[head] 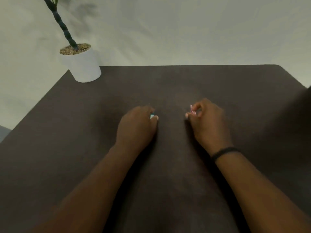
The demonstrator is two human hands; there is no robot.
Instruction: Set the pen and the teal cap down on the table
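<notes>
Both forearms run in from the near edge over the dark table (218, 84), a black band (224, 151) on the right wrist. Left hand (137, 126) is curled, knuckles up, pinching a small pale blue-white piece (152, 116) at the fingertips; most of it is hidden, can't tell what it is. Right hand (207, 121) is curled too, pinching a thin pink piece (192, 110) that pokes up between thumb and forefinger. Hands are apart, bare tabletop between them, both low, at or just above the surface.

Risks, my read: both grips are fingertip-only on tiny parts, so a slip drops one onto the dark top. Frame is blurry, so contact with the table is unclear. White plant pot (83, 64) overhangs the far left corner; a table bump could tip it off.
</notes>
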